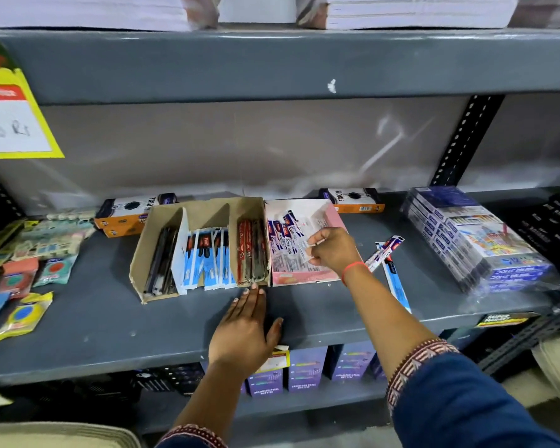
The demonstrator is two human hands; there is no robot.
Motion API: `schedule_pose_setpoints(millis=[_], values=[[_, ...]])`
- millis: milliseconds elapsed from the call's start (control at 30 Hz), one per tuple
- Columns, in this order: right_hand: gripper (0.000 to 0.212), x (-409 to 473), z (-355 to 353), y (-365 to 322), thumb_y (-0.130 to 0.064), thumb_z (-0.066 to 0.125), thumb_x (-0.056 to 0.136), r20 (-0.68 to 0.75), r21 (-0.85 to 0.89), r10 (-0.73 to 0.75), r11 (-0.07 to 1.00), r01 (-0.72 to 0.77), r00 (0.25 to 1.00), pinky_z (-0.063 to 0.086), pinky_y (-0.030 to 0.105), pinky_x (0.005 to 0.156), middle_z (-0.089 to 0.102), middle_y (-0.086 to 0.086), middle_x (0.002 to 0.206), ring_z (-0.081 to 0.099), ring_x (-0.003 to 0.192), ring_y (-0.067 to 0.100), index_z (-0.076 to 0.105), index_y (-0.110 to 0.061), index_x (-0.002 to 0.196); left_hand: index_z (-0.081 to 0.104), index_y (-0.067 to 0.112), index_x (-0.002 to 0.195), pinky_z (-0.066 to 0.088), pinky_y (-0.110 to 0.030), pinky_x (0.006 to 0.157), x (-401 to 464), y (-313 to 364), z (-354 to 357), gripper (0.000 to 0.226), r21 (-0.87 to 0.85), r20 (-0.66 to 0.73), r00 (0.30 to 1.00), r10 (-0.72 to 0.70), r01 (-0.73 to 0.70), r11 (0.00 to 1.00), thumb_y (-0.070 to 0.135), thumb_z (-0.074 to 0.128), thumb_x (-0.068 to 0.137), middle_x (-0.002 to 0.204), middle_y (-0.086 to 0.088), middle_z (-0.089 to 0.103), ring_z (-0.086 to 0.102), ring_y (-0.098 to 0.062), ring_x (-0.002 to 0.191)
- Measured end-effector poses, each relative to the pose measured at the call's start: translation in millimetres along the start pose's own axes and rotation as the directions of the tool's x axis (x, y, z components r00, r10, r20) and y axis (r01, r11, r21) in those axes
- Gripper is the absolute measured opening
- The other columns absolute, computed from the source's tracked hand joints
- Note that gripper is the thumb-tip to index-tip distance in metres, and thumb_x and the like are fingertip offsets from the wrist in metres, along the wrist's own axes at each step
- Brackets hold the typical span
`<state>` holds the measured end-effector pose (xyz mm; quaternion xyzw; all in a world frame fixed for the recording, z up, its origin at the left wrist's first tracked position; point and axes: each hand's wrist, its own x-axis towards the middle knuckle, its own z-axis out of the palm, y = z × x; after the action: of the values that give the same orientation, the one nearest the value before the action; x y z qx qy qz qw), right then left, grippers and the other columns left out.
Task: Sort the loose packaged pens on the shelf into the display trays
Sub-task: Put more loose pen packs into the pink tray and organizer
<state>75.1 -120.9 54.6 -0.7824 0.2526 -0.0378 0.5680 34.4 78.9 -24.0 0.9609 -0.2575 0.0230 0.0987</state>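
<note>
A brown cardboard tray (149,227) with three compartments holds dark pens on the left, blue-and-white packaged pens (207,260) in the middle and red pens (251,250) on the right. Beside it on the right sits a pink tray (304,279) of white-and-blue pen packets (286,234). My right hand (332,250) is over the pink tray, fingers pinched on a white packet. My left hand (243,331) lies flat on the grey shelf (94,318), fingertips at the brown tray's front edge. Two loose packaged pens (390,263) lie on the shelf right of my right wrist.
Small sachets and eraser packs (23,286) cover the shelf's left side. Orange-and-white boxes (126,215) stand behind the trays. A shrink-wrapped stack of blue boxes (476,240) sits at the right. Purple boxes (304,370) fill the shelf below. A yellow price tag (13,121) hangs at upper left.
</note>
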Motion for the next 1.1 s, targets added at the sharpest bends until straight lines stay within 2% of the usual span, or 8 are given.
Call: schedule_pose_setpoints(millis=[100,233,367,467,567,667,800,1100], values=[[0.031,13,12,-2,0.006,0.052,0.083,0.000,-0.233,-0.014,0.972,0.014,1.000,0.057,0.045,0.084,0.069,0.021,0.096,0.067,0.092,0.035,0.052,-0.015,0.060,0.005,0.015,0.150,-0.009,-0.018,0.106,0,0,0,0.098,-0.011,-0.004,1.000,0.006,-0.006,1.000,0.061,-0.016,0.067,0.157,0.001,0.005,0.002,-0.011,0.143],[0.012,24,19,-2,-0.004,0.055,0.079,0.037,-0.507,-0.043,0.860,0.056,0.998,0.052,0.023,0.064,0.063,0.012,0.084,0.062,0.094,0.024,0.056,-0.011,0.070,0.003,0.015,0.150,-0.009,-0.020,0.109,2,1,0,0.098,-0.010,0.001,1.000,0.016,-0.016,1.000,0.060,-0.018,0.066,0.157,0.000,0.003,0.001,-0.011,0.143],[0.021,15,6,-15,-0.008,0.049,0.086,-0.033,-0.552,-0.060,0.833,0.032,0.998,0.053,0.033,0.088,0.067,0.022,0.107,0.064,0.106,0.036,0.064,-0.004,0.100,0.012,0.012,0.149,-0.004,-0.022,0.110,2,-1,3,0.094,0.008,0.010,1.000,0.007,-0.007,1.000,0.060,-0.012,0.072,0.156,-0.003,0.012,0.009,-0.013,0.143],[0.031,3,-21,-18,-0.001,0.039,0.086,-0.264,-0.541,-0.172,0.841,0.001,0.949,0.049,0.036,0.084,0.066,0.030,0.110,0.062,0.104,0.043,0.064,0.006,0.103,0.042,0.005,0.139,0.015,-0.029,0.107,1,2,2,0.082,-0.008,0.031,0.999,-0.017,0.017,1.000,0.058,0.012,0.084,0.144,-0.010,0.042,0.039,-0.022,0.132],[0.030,-6,-59,0,-0.003,0.042,0.085,-0.414,-0.456,-0.071,0.879,-0.139,0.907,0.048,0.038,0.089,0.063,0.031,0.116,0.060,0.107,0.043,0.064,0.006,0.104,0.018,0.010,0.149,-0.002,-0.023,0.109,1,3,1,0.107,-0.013,0.028,1.000,0.004,-0.004,1.000,0.073,-0.018,0.069,0.155,-0.004,0.015,0.013,-0.016,0.142],[0.038,-18,-82,30,-0.015,0.052,0.085,-0.387,-0.479,0.103,0.827,-0.295,0.916,0.046,0.039,0.096,0.059,0.024,0.129,0.057,0.118,0.040,0.058,-0.001,0.121,0.001,0.013,0.150,-0.012,-0.022,0.107,2,2,0,0.127,0.039,0.082,0.997,0.002,-0.005,0.999,0.071,-0.045,0.046,0.157,-0.001,-0.002,-0.005,-0.012,0.143],[0.046,-30,-94,59,-0.013,0.066,0.082,-0.334,-0.505,0.230,0.775,-0.380,0.914,0.047,0.037,0.096,0.057,0.021,0.133,0.055,0.123,0.035,0.053,0.000,0.124,0.001,0.013,0.150,-0.010,-0.022,0.108,0,4,0,0.110,0.016,0.076,0.997,-0.013,0.012,1.000,0.070,-0.027,0.060,0.157,-0.001,-0.002,-0.005,-0.012,0.143],[0.041,-15,-112,84,-0.008,0.072,0.076,-0.374,-0.128,0.357,0.894,-0.429,0.856,0.047,0.036,0.073,0.062,0.022,0.096,0.056,0.084,0.027,0.062,0.011,0.110,-0.003,0.014,0.149,-0.011,-0.022,0.106,0,4,-2,0.104,0.015,0.082,0.996,-0.022,0.020,1.000,0.066,-0.024,0.062,0.156,0.001,-0.008,-0.008,-0.011,0.142]])
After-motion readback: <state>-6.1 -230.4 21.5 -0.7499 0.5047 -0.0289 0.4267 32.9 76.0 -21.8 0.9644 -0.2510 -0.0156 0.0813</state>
